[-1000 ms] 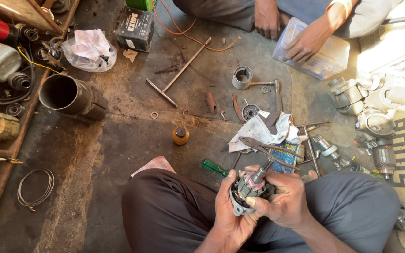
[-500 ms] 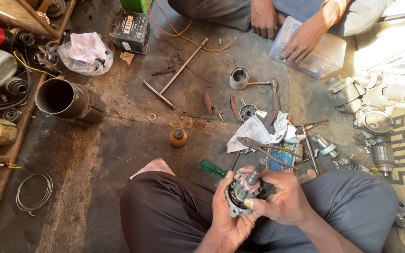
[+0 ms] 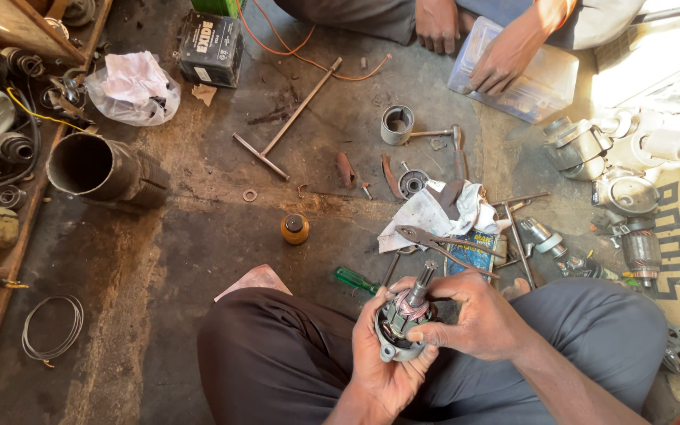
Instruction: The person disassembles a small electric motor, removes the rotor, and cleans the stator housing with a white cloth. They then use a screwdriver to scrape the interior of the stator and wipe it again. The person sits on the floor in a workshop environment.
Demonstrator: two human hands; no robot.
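I sit cross-legged on a dirty concrete floor. My left hand [image 3: 378,370] cradles a small round metal motor part [image 3: 400,324] from below, over my lap. A grooved shaft [image 3: 419,284] sticks up out of the part. My right hand [image 3: 478,315] grips the top of the part, fingers pinched around the shaft's base. Just ahead of my knees lie pliers [image 3: 434,241] on a white rag [image 3: 433,212] and a green-handled screwdriver [image 3: 356,279].
Another person's hands [image 3: 505,59] rest on a clear plastic box [image 3: 541,83] at the far side. Between us lie a T-handle wrench [image 3: 286,124], a metal sleeve [image 3: 397,123], a small amber jar [image 3: 295,228]. A dark pipe [image 3: 92,167] lies left, motor housings [image 3: 592,153] right.
My hands keep hold of the motor part with only slight shifts. The other person's hands have moved a little on the plastic box.
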